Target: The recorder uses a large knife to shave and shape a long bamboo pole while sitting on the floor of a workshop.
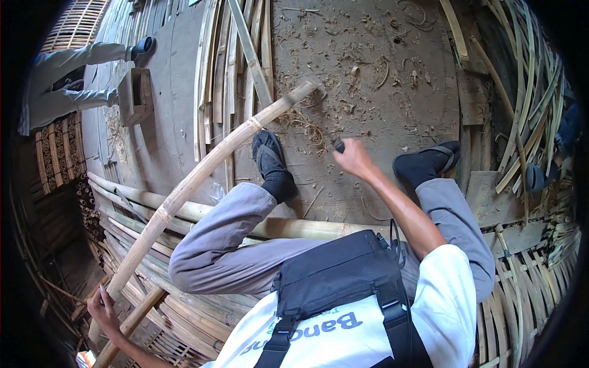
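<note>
A long pale bamboo pole (202, 165) slants from the lower left up to the middle of the picture, its far end above the floor. My left hand (105, 311) is closed at its near end, at the lower left. In my right hand (354, 158), closed between my feet, is the dark handle of a knife (338, 145). Its blade is smeared by motion and points toward the pole's far end, so I cannot tell whether it touches.
Shavings (350, 73) litter the wooden floor. Split bamboo slats (224, 80) lie beyond my left foot. Bamboo poles (307, 229) run beneath my legs. Thin strips (527, 92) are heaped at right. Another person's legs (80, 98) and a wooden box (136, 97) are at far left.
</note>
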Demonstrator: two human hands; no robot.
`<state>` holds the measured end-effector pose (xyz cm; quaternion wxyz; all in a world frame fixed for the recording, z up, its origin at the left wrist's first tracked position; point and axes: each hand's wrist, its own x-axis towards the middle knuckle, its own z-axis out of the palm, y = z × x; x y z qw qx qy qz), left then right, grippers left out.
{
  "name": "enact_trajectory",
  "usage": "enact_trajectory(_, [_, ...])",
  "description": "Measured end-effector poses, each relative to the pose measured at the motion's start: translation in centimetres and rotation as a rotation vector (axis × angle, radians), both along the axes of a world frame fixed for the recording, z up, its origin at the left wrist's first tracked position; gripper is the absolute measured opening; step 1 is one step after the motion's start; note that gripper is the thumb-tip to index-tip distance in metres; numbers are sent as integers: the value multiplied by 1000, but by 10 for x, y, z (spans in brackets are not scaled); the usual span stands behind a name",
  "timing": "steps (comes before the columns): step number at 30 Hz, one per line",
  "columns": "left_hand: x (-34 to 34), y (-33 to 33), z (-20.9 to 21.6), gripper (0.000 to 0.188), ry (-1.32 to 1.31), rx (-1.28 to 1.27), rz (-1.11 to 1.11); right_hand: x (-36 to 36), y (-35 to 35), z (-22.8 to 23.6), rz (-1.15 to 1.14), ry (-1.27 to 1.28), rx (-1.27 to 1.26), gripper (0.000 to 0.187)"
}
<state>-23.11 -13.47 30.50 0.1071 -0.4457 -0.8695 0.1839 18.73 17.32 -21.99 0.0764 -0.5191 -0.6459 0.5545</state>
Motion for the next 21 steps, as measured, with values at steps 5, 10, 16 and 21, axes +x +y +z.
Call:
enact_trajectory(5, [8,18,-10,38,-1,27,-43,1,18,-38,-184,-103,-74,29])
enact_trajectory(10, [5,8,-4,33,29,-9,-127,4,29,6,-94,-212,-34,31])
enact_trajectory(16, [1,9,-2,26,184,-90,-282,23,43,-10,-84,-244,22,29])
enact_trajectory(21, [0,6,-3,26,236,-63,-328,1,28,18,-14,-169,36,29])
